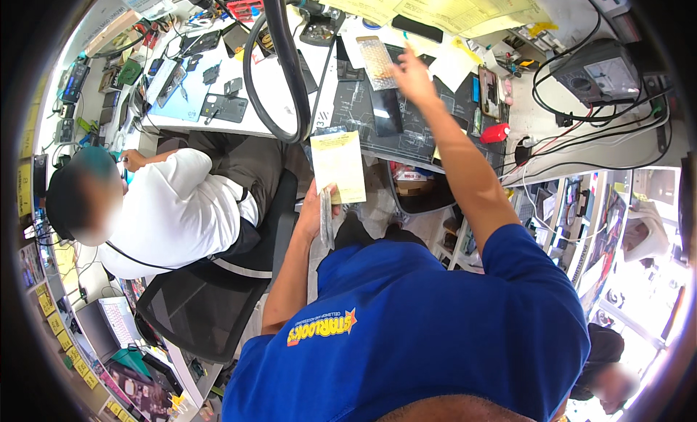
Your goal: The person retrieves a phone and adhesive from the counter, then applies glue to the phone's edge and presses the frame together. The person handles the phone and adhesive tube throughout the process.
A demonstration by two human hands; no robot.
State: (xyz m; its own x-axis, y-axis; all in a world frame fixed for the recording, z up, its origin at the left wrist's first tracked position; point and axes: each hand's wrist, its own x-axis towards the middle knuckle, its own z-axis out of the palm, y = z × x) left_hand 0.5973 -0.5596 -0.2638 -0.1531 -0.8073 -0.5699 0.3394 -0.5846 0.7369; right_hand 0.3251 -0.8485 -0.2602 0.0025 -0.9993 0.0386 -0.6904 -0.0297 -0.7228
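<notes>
My left hand (312, 213) is closed on a yellow paper slip (338, 164) and a greyish, clear-looking plastic pouch (326, 230), held above the floor in front of the bench edge. My right hand (415, 79) reaches over the bench with its fingers apart. Its thumb side meets the edge of a bubble-wrap pouch (375, 63); I cannot tell whether it presses on it. A dark phone (387, 111) lies just below that pouch on the black work mat (356, 106). Beyond my fingertips rests another black phone (417, 29).
A thick black cable or arm (289, 66) loops down beside the mat. To the right are a red bottle (495, 133), a phone frame (489, 88) and an analogue meter (599, 74). A seated co-worker in white (181, 208) is close on my left, on a black mesh chair (200, 309).
</notes>
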